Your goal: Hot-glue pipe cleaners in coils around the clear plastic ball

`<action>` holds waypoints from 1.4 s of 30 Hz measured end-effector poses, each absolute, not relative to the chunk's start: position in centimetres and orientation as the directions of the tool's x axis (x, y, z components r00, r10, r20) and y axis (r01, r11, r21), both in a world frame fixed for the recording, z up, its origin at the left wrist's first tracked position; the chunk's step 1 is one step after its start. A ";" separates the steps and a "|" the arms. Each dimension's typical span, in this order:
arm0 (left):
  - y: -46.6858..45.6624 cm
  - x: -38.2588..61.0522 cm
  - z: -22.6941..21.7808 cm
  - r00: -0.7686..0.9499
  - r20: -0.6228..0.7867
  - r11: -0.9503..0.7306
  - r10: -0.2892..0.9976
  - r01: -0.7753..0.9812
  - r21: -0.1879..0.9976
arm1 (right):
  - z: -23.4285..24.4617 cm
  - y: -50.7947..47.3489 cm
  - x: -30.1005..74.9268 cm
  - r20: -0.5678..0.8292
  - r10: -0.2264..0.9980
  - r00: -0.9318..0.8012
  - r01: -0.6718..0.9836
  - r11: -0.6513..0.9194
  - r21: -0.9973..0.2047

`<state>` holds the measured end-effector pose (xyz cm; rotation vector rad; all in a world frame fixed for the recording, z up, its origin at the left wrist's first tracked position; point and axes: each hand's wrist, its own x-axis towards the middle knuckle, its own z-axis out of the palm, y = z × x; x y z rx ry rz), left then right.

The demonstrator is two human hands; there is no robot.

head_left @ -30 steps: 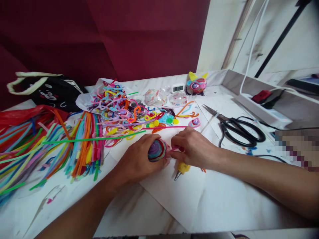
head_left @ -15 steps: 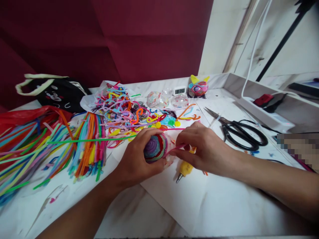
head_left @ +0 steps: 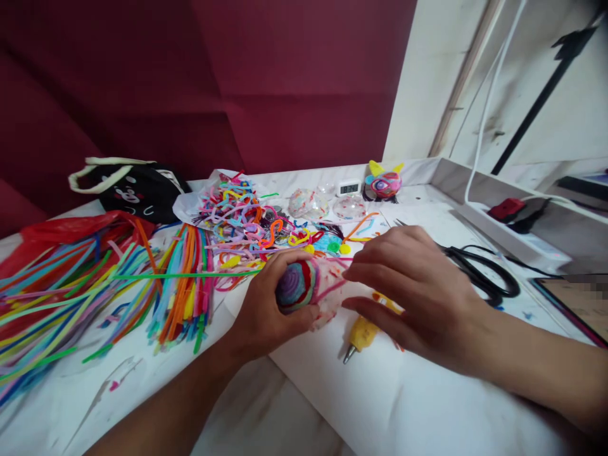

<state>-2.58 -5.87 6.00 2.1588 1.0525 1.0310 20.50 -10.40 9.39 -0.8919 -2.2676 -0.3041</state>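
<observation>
My left hand (head_left: 266, 304) is wrapped round a clear speckled plastic ball (head_left: 327, 297). Coiled pipe cleaners in purple, blue, red and green (head_left: 294, 285) cover its left end. A pink pipe cleaner (head_left: 330, 290) runs over the bare plastic towards the right. Just right of the ball is my right hand (head_left: 418, 297), its thumb and forefinger apart and its fingertips by the pink strand. A yellow hot glue gun (head_left: 363, 332) lies under my right hand, metal nozzle pointing down; the hand hides part of it. Behind my left hand a long green pipe cleaner (head_left: 190, 275) stretches leftward.
Bundled pipe cleaners (head_left: 183, 285) lie at left by a red plastic bag (head_left: 71, 228). Loose cut pieces (head_left: 247, 215) are heaped behind. Farther back stand clear domes (head_left: 349, 206), a small digital clock (head_left: 349, 188) and a decorated ball (head_left: 384, 183). Black-handled scissors (head_left: 494, 278) lie at right.
My right thumb and forefinger have parted from their pinch on the pink pipe cleaner, and the hand has drawn slightly right. My left hand still holds the ball. The view has shifted a little.
</observation>
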 end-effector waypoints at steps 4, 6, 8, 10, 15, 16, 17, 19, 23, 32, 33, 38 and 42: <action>-5.5 -3.0 5.6 0.371 0.432 -0.556 0.822 0.355 0.752 | 10.8 -11.7 21.5 0.696 0.498 -0.517 0.713 0.700 0.029; -5.4 -3.2 5.6 0.365 0.444 -0.561 0.818 0.339 0.755 | 10.6 -11.9 22.2 0.638 0.538 -0.552 0.723 0.690 0.044; -5.3 -3.2 5.6 0.356 0.461 -0.571 0.813 0.327 0.753 | 9.6 -11.9 22.9 0.507 0.618 -0.601 0.734 0.678 0.044; -5.4 -3.2 5.7 0.346 0.484 -0.585 0.804 0.309 0.750 | 7.9 -11.7 23.8 0.370 0.707 -0.603 0.766 0.642 0.022; -5.7 -3.4 5.6 0.338 0.515 -0.605 0.788 0.268 0.750 | 3.7 -11.8 26.2 0.127 0.856 -0.501 0.863 0.505 0.006; -5.7 -3.4 5.5 0.336 0.520 -0.609 0.785 0.266 0.748 | 3.1 -11.9 26.6 0.092 0.870 -0.484 0.873 0.488 -0.015; -5.8 -3.5 5.5 0.337 0.524 -0.613 0.782 0.264 0.745 | 2.7 -11.9 26.8 0.065 0.883 -0.465 0.882 0.468 -0.044; -5.7 -3.5 5.2 0.341 0.540 -0.628 0.770 0.254 0.736 | 2.1 -11.7 26.9 0.029 0.905 -0.423 0.898 0.424 -0.116; -5.4 -3.5 4.5 0.354 0.580 -0.666 0.733 0.206 0.716 | 2.0 -11.1 26.8 -0.069 0.925 -0.374 0.896 0.342 -0.282; -5.1 -3.4 4.4 0.320 0.534 -0.605 0.782 0.184 0.775 | 2.6 -11.7 28.7 -0.184 0.906 -0.382 0.807 0.230 -0.544; -5.1 -3.4 4.4 0.306 0.534 -0.600 0.788 0.188 0.777 | 3.0 -11.9 28.8 -0.182 0.907 -0.379 0.788 0.214 -0.577; -4.8 -3.4 4.4 0.247 0.516 -0.568 0.820 0.240 0.787 | 4.7 -12.7 29.3 -0.082 0.965 -0.250 0.677 0.114 -0.727; -4.8 -3.2 4.6 0.237 0.487 -0.540 0.841 0.292 0.789 | 4.6 -13.1 30.1 -0.032 0.994 -0.102 0.653 0.042 -0.756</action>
